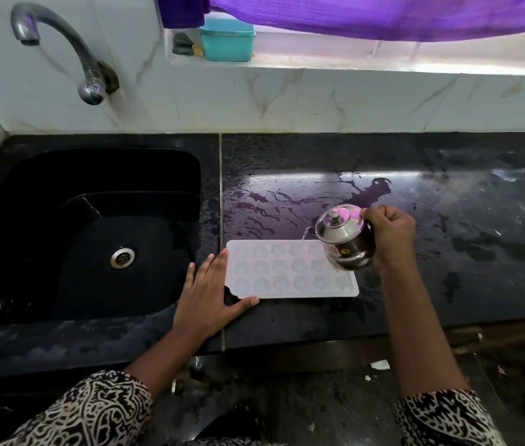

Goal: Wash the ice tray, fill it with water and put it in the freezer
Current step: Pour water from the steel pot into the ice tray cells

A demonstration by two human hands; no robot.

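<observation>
A white ice tray [287, 272] with star-shaped cells lies flat on the wet black counter [447, 220], just right of the sink. My left hand [211, 296] rests flat on the counter with fingers spread, touching the tray's left edge and near corner. My right hand [391, 235] grips a small steel pot with a lid and spout [344, 241], tilted to the left over the tray's far right cells. A thin stream of water leaves the spout toward the tray.
A black sink [94, 239] with a steel drain [122, 257] sits to the left, a curved tap [61, 49] above it. On the window ledge stand a teal box [227, 40] and sponges [187, 45] under a purple curtain [383, 14].
</observation>
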